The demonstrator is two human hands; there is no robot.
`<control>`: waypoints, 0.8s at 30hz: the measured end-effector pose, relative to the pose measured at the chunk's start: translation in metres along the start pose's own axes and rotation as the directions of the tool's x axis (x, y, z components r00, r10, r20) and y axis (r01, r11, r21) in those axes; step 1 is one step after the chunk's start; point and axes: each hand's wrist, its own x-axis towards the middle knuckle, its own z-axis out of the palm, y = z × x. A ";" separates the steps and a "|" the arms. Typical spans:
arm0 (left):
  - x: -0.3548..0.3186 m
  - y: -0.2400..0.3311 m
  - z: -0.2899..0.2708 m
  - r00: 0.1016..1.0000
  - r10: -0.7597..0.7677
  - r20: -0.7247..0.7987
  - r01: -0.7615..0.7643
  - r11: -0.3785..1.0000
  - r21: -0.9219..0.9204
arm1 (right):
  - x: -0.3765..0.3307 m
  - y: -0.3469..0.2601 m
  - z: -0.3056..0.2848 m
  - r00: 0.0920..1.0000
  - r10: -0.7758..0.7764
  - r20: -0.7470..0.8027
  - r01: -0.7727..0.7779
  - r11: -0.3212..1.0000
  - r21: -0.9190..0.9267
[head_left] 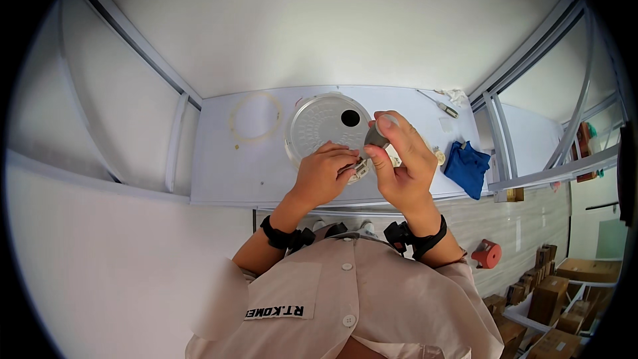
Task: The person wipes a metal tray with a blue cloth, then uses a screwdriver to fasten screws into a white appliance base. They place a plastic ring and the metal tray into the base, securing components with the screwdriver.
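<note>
A round silver metal lid (322, 123) with a pale rim and a black round spot lies on the white table. My right hand (405, 163) is closed around a grey cylindrical handle (377, 136) with a round, lighter end. It is tilted over the lid's front right edge, and its lower end is hidden. Beside it, my left hand (324, 173) rests at the lid's front edge with its fingers bent and close together. What those fingers hold, if anything, is hidden. A small pale fitting (359, 171) shows between the two hands.
To the left lies a pale yellow ring (232, 119), with a tiny brownish piece (236, 147) below it. On the right are a screwdriver (446, 109), a blue cloth (468, 167) and a small round yellowish part (439, 157). A red stool (487, 254) stands on the floor.
</note>
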 end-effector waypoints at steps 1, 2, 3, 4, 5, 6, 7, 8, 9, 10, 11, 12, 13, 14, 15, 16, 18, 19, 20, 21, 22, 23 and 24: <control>0.000 0.000 0.000 1.000 -0.003 0.004 0.003 1.000 0.004 | -0.001 0.000 0.000 1.000 0.001 -0.005 -0.001 1.000 -0.010; -0.001 0.001 0.001 1.000 -0.012 0.007 0.012 1.000 -0.002 | -0.002 0.002 -0.001 1.000 0.014 0.004 -0.014 1.000 0.027; -0.001 0.001 0.001 1.000 -0.022 0.009 0.022 1.000 -0.007 | -0.001 0.004 -0.002 1.000 0.024 0.014 -0.025 0.998 0.066; -0.002 0.001 0.001 0.999 -0.032 0.010 0.032 0.999 -0.012 | -0.001 0.005 -0.003 0.999 0.035 0.025 -0.037 0.994 0.104; -0.001 0.001 0.001 0.999 -0.034 0.010 0.034 0.999 -0.015 | -0.001 0.005 -0.005 0.998 0.057 0.032 -0.061 0.990 0.131; -0.001 0.000 0.001 0.999 -0.038 0.008 0.038 0.999 -0.016 | -0.001 0.004 -0.006 0.996 0.078 0.040 -0.083 0.984 0.159; -0.001 0.000 0.001 0.999 -0.041 0.007 0.042 0.999 -0.017 | 0.000 0.004 -0.007 0.994 0.099 0.049 -0.106 0.976 0.188; -0.001 0.000 0.002 0.999 -0.041 0.011 0.041 0.999 -0.013 | 0.001 0.003 -0.007 0.995 0.088 0.042 -0.095 0.975 0.203; -0.002 0.000 0.002 0.999 -0.041 0.016 0.041 0.999 -0.009 | 0.003 0.002 -0.008 0.996 0.076 0.034 -0.082 0.972 0.218; -0.002 0.001 0.002 0.999 -0.040 0.020 0.040 0.999 -0.005 | 0.005 0.001 -0.009 0.998 0.065 0.026 -0.070 0.970 0.234; -0.002 0.002 0.002 0.999 -0.043 0.017 0.043 0.999 0.001 | 0.009 -0.002 -0.011 0.999 0.046 0.016 -0.049 0.966 0.254; -0.003 0.003 0.002 0.999 -0.047 0.015 0.047 0.999 0.007 | 0.013 -0.005 -0.015 1.000 0.029 0.005 -0.030 0.961 0.276; -0.003 0.005 0.002 0.999 -0.051 0.013 0.050 0.999 0.014 | 0.016 -0.007 -0.018 1.000 0.012 -0.006 -0.010 0.955 0.296; -0.004 0.004 0.003 0.999 -0.038 0.006 0.038 0.999 0.013 | 0.018 -0.007 -0.021 1.000 0.022 -0.014 -0.016 0.953 0.303; -0.005 0.003 0.004 1.000 -0.023 -0.004 0.023 1.000 0.011 | 0.020 -0.006 -0.026 0.999 0.028 -0.021 -0.020 0.951 0.307; -0.005 0.001 0.004 1.000 -0.007 -0.014 0.007 1.000 0.009 | 0.020 -0.005 -0.030 0.999 0.034 -0.028 -0.024 0.950 0.311; -0.006 0.002 0.005 1.000 0.023 -0.013 -0.023 0.999 0.040 | 0.015 0.002 -0.038 0.995 0.086 -0.058 -0.062 0.940 0.336; -0.006 0.003 0.005 0.999 0.037 -0.012 -0.037 0.998 0.053 | 0.010 0.006 -0.044 0.991 0.116 -0.067 -0.086 0.937 0.339; -0.006 0.005 0.005 0.999 0.042 -0.022 -0.040 0.995 0.092 | 0.007 0.010 -0.050 0.986 0.146 -0.077 -0.111 0.933 0.342; -0.005 0.011 0.004 0.999 0.048 -0.026 -0.044 0.991 0.128 | 0.003 0.013 -0.058 0.983 0.172 -0.072 -0.137 0.930 0.342; -0.003 0.018 0.005 0.998 0.054 -0.030 -0.048 0.985 0.163 | -0.001 0.016 -0.063 0.979 0.187 -0.077 -0.149 0.925 0.350; 0.000 0.026 0.007 0.994 0.079 -0.076 -0.065 0.982 0.175 | -0.005 0.020 -0.069 0.976 0.203 -0.083 -0.161 0.920 0.358; 0.005 0.036 0.008 0.987 0.105 -0.118 -0.082 0.979 0.188 | -0.010 0.024 -0.075 0.971 0.220 -0.090 -0.174 0.914 0.366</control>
